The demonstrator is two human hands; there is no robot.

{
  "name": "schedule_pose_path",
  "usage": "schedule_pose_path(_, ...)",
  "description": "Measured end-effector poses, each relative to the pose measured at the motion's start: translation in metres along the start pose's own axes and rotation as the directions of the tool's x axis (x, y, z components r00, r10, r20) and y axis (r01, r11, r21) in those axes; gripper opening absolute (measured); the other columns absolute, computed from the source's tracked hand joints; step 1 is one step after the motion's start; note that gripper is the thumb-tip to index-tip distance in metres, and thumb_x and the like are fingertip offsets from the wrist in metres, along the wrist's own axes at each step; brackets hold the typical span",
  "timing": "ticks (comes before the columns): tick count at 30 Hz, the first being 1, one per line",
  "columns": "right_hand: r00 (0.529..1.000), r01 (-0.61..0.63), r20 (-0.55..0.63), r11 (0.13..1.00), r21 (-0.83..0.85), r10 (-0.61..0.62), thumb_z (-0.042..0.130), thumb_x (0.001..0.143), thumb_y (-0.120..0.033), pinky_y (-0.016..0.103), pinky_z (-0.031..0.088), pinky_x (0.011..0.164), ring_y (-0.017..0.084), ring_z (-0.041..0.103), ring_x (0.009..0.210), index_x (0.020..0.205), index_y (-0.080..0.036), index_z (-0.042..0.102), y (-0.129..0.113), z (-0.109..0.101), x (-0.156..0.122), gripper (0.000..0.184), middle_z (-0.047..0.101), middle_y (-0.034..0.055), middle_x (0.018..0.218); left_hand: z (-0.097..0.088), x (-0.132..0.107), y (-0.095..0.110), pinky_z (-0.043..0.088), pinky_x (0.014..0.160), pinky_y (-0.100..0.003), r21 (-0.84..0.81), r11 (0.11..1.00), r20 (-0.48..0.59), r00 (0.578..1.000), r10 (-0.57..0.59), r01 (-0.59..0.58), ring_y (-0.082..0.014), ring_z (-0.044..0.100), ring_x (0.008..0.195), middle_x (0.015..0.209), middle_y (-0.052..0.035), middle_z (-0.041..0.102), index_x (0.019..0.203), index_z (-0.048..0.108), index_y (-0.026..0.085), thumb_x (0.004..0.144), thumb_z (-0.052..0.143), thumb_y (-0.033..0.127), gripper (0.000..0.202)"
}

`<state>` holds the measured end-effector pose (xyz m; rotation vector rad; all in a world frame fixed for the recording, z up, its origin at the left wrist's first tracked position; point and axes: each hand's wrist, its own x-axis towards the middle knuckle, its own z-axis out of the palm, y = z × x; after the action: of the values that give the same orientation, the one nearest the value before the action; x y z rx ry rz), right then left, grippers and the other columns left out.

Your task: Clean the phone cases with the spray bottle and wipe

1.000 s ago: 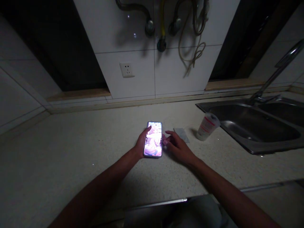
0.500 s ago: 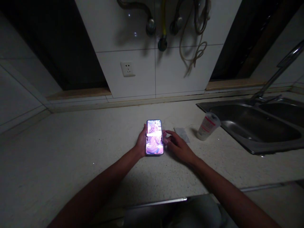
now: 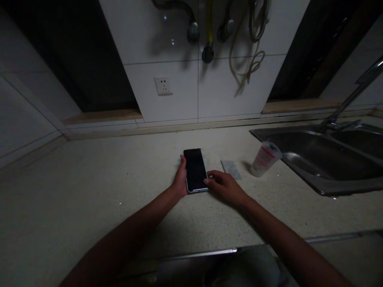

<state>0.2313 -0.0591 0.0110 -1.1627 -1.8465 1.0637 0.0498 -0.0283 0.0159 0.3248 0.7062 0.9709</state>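
A smartphone (image 3: 195,169) with a dark screen is held just above the countertop (image 3: 98,175), its top end tilted slightly left. My left hand (image 3: 180,177) grips it along its left edge, with the thumb on the side and the other fingers hidden beneath. At the lower right edge is my right hand (image 3: 223,184), its thumb and bent fingers closed on the phone's corner. A small flat grey-white square (image 3: 231,170) lies on the counter just beyond the right hand.
A tilted-looking clear plastic cup (image 3: 265,158) with red print stands right of the square. Farther right is a double steel sink (image 3: 314,153) with a faucet (image 3: 350,95). On the tiled wall are a power socket (image 3: 163,86), pipe valves (image 3: 193,32) and a hanging cord (image 3: 247,73).
The phone's screen has gone from a bright pink picture to black, and the scene is dimmer. The phone has turned slightly, and my right thumb now rests on its lower right edge.
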Motion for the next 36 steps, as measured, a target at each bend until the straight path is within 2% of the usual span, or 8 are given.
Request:
schedule_pose_path(3,1.000,0.011,0.010,1.000,0.021,-0.011,0.066,0.085,-0.045,0.026,0.038,0.052,0.014,0.053,0.056,0.106,-0.018,0.066,0.003,0.002,-0.001,0.034,0.063,-0.0002,0.067,0.001,0.000,-0.001,0.057,0.068,-0.035,0.005,0.999,-0.036,0.999,0.038,-0.038,-0.0202,0.067,0.063,0.072,-0.0088,0.070,0.086,0.068,0.014,0.086,0.037,0.081,0.074)
schedule_pose_path(8,0.999,-0.051,0.018,0.973,0.224,0.048,0.056,0.090,-0.053,0.026,0.040,0.047,0.013,0.052,0.045,0.110,-0.017,0.065,0.000,0.004,-0.002,0.042,0.060,-0.0024,0.061,0.006,0.000,-0.001,0.058,0.072,-0.037,0.045,0.998,-0.099,0.994,0.036,-0.032,-0.0214,0.069,0.064,0.074,-0.0091,0.072,0.097,0.068,0.013,0.092,0.047,0.067,0.059)
schedule_pose_path(13,0.998,-0.034,-0.043,0.985,0.171,0.042,0.046,0.095,-0.050,0.027,0.042,0.049,0.015,0.052,0.044,0.110,-0.015,0.069,0.000,0.003,-0.003,0.044,0.054,-0.0037,0.049,0.008,0.002,0.001,0.057,0.079,-0.038,0.081,0.995,-0.115,0.991,0.062,-0.053,-0.0226,0.071,0.069,0.078,-0.0109,0.073,0.104,0.067,0.011,0.093,0.059,0.051,0.042)
schedule_pose_path(20,0.995,0.098,0.024,0.995,-0.005,-0.098,0.038,0.101,-0.043,0.028,0.046,0.058,0.016,0.059,0.053,0.122,-0.016,0.063,-0.003,0.000,-0.009,0.042,0.060,-0.0026,0.054,0.009,0.000,0.003,0.058,0.075,-0.038,0.044,0.995,-0.165,0.982,0.091,-0.085,-0.0234,0.071,0.071,0.079,-0.0126,0.072,0.099,0.067,0.010,0.090,0.048,0.069,0.062)
schedule_pose_path(28,0.978,0.185,0.098,0.983,-0.016,-0.183,0.034,0.104,-0.038,0.029,0.051,0.063,0.016,0.067,0.060,0.131,-0.013,0.054,-0.002,-0.001,-0.010,0.042,0.073,0.0033,0.073,0.005,0.000,0.004,0.057,0.074,-0.041,0.060,0.996,-0.108,0.991,0.078,-0.072,-0.0251,0.070,0.071,0.080,-0.0134,0.071,0.097,0.067,0.010,0.088,0.047,0.073,0.066)
schedule_pose_path(34,0.954,0.298,0.077,0.950,-0.098,-0.291,0.038,0.103,-0.036,0.029,0.051,0.070,0.017,0.067,0.072,0.126,-0.015,0.060,-0.007,-0.002,-0.011,0.038,0.073,0.0052,0.083,0.009,-0.003,0.007,0.056,0.076,-0.043,0.060,0.998,-0.113,0.993,0.044,-0.038,-0.0246,0.068,0.068,0.077,-0.0122,0.070,0.090,0.066,0.010,0.092,0.042,0.068,0.063)
schedule_pose_path(36,0.953,0.300,0.060,0.949,-0.100,-0.295,0.039,0.102,-0.036,0.029,0.051,0.070,0.017,0.066,0.073,0.124,-0.016,0.061,-0.007,-0.002,-0.011,0.037,0.073,0.0053,0.085,0.009,-0.004,0.009,0.056,0.077,-0.045,0.064,0.998,-0.113,0.993,0.033,-0.026,-0.0253,0.068,0.068,0.076,-0.0124,0.070,0.091,0.066,0.010,0.091,0.043,0.069,0.064)
